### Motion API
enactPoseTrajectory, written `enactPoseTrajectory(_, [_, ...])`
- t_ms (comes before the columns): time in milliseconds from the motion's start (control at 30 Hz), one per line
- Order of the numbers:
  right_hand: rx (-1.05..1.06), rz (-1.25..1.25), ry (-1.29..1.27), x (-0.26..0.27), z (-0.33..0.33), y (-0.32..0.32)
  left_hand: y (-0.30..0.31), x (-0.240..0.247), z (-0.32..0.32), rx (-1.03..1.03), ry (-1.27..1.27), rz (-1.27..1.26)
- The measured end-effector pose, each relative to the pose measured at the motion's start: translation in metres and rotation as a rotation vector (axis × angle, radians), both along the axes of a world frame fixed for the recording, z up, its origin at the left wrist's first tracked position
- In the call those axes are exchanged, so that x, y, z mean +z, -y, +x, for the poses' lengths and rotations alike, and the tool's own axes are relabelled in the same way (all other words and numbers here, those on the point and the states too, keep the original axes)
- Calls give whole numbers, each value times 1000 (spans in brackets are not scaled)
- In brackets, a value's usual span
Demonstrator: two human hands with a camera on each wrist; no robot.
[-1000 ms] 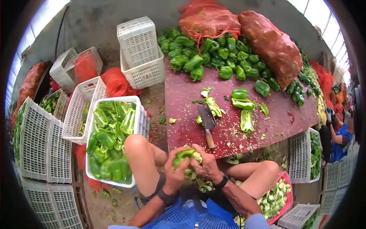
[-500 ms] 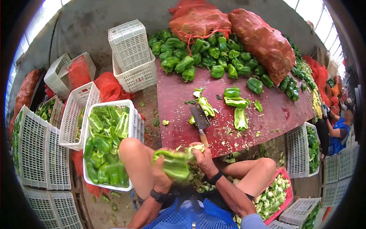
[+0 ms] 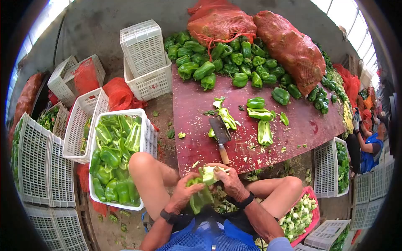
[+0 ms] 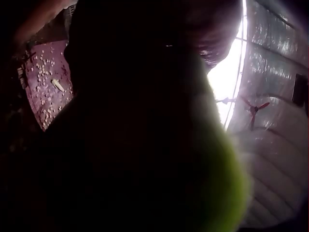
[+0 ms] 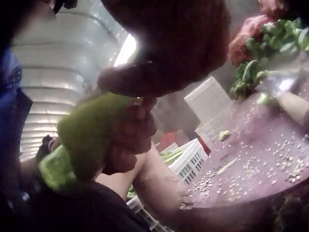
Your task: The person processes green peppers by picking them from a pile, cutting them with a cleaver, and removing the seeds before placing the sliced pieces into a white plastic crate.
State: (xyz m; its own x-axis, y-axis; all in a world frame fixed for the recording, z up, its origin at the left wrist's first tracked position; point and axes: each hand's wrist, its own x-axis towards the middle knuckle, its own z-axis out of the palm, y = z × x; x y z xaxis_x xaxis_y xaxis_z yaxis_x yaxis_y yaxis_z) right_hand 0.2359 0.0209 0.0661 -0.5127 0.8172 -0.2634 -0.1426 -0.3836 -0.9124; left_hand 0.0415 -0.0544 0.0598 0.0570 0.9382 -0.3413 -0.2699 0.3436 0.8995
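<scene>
Over the lap, my left hand point(image 3: 183, 193) grips a green bell pepper point(image 3: 200, 200), whose body hangs below the fingers. My right hand point(image 3: 233, 184) pinches a pale green pepper piece point(image 3: 209, 175) beside it, thumb on top. The left fingertips meet the edge of that piece. In the right wrist view the pepper shows blurred, with the left hand point(image 5: 126, 145) around it; the left wrist view is mostly dark. A cleaver point(image 3: 220, 131) lies on the red table point(image 3: 197, 148) just beyond the hands, beside cut pepper halves point(image 3: 264, 133).
Whole peppers point(image 3: 203, 69) and red mesh sacks point(image 3: 289, 50) fill the table's far side. A white crate point(image 3: 141, 167) of cut peppers stands at the left. At the right is a pink tub point(image 3: 313, 219) holding pale trimmings. Another person point(image 3: 370, 146) sits at far right.
Both hands first held one pepper together. The left hand swung the opened pepper out to the left, then brought it back and lower. The right hand now pinches a pale piece against it.
</scene>
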Motion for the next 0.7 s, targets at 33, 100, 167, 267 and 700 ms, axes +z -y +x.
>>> enactPoseTrajectory(33, [8,116,147,-3,-2,4,-2,5,0,5,0,-4])
enactPoseTrajectory(100, [-21,286,187,-20,-7,7,-2,9,0,-54,-49,42])
enactPoseTrajectory(167, [-122,569,332,-14,-11,11,1,-7,2,-30,-164,61])
enactPoseTrajectory(267, [-183,850,471,-13,-20,13,2,4,9,108,-120,-2])
enactPoseTrajectory(700, [-187,1038,715,-17,-4,-4,7,5,4,272,98,36])
